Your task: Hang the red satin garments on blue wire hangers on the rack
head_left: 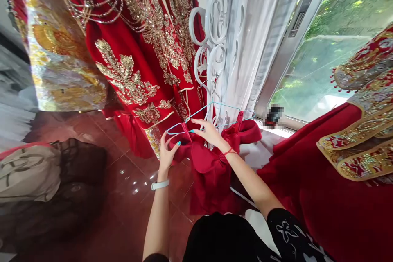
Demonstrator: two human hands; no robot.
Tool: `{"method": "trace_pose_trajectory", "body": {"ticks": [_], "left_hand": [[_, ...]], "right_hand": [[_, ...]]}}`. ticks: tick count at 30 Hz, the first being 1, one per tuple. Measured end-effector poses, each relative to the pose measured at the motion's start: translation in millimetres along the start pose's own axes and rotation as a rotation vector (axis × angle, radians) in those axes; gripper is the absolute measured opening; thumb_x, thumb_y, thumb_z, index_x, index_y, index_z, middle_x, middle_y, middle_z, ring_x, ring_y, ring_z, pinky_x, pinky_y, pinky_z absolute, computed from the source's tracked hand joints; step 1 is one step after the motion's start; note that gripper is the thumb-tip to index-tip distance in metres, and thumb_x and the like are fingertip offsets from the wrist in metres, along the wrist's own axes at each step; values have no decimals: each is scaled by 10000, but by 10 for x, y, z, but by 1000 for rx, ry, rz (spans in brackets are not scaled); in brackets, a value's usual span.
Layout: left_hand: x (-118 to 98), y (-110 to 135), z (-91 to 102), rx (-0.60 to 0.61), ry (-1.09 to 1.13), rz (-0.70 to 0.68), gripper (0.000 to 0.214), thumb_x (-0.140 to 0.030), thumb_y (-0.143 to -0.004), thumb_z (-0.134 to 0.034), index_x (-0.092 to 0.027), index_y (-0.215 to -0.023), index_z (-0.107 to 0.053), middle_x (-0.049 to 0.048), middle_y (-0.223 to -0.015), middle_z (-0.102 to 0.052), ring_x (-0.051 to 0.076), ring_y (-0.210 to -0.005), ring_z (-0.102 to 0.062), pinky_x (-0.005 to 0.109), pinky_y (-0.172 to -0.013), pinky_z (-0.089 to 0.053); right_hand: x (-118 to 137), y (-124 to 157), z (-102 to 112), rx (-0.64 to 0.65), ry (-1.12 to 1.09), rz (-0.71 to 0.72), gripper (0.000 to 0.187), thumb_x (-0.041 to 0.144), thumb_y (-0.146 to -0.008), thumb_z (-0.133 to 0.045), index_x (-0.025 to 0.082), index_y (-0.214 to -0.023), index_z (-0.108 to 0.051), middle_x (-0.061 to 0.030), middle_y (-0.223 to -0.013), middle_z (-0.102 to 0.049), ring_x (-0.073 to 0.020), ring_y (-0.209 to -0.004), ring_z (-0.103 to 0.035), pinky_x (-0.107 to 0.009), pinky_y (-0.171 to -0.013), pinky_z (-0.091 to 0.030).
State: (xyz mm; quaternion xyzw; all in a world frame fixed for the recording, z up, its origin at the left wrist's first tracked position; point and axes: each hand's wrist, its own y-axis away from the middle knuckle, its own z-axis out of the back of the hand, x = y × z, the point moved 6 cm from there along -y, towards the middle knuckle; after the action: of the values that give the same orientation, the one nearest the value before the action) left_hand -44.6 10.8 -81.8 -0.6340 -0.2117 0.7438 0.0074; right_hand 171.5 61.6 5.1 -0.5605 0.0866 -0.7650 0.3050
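A plain red dress (211,168) hangs by its straps on a thin light-blue hanger (227,123), whose hook is up by the white scrollwork stand. My left hand (168,153), with a pale band on the wrist, is at the hanger's left end. Its thumb presses on the dress's red fabric and its index finger reaches up to the hanger's tip. My right hand (210,133), wearing a red cord bracelet, has thumb and index finger at the left strap, just under the hanger's bar. The exact contact of its fingertips is hard to make out.
Behind the hanger stands a white scrollwork rack (215,28), beside a red jacket (147,41) with gold beading. At right, a red and gold embroidered garment (353,131) hangs near a window (331,61). A beige bag (27,172) lies at left above the red tiled floor (132,196).
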Motion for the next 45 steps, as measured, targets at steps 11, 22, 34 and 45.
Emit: {"method": "trace_pose_trajectory", "body": {"ticks": [11,22,34,45], "left_hand": [[-512,-305,309,-42,-235,-65,341,-410,-762,-705,-176,-1010,-704,101,-1059,-769,244,-999,-711,384,-934,-553],[-1094,-623,-617,510,-607,-280,330,-369,-858,-712,-222,-1152,-706,92,-1164,-761,291,-1067,-705,426,-990,-508],[-1523,-167,-942,311,-402,-577,255,-270,-920,-607,-249,-1165,-673,63,-1162,-707,247,-1149,-629,430,-1083,-472],[-1030,-319,-2769,780,-123,-363,313,-317,-926,-608,-157,-1191,-651,157,-1226,-697,275,-1131,-656,404,-1029,-480]], "right_hand": [[-312,-68,-503,-82,-94,-194,125,325,-851,-725,220,-843,-794,-38,-946,-817,-255,-909,-752,-344,-863,-551],[-236,-149,-376,29,30,-209,235,102,-786,-616,197,-858,-818,-54,-910,-815,-261,-884,-751,-338,-814,-560],[-872,1098,2053,-595,-48,-321,432,326,-653,-802,223,-1072,-777,-87,-1271,-745,-278,-1258,-646,-478,-1164,-440],[-1040,1717,2080,-674,-93,-397,318,446,-619,-817,197,-817,-804,-74,-880,-815,-256,-846,-753,-426,-862,-599]]}}
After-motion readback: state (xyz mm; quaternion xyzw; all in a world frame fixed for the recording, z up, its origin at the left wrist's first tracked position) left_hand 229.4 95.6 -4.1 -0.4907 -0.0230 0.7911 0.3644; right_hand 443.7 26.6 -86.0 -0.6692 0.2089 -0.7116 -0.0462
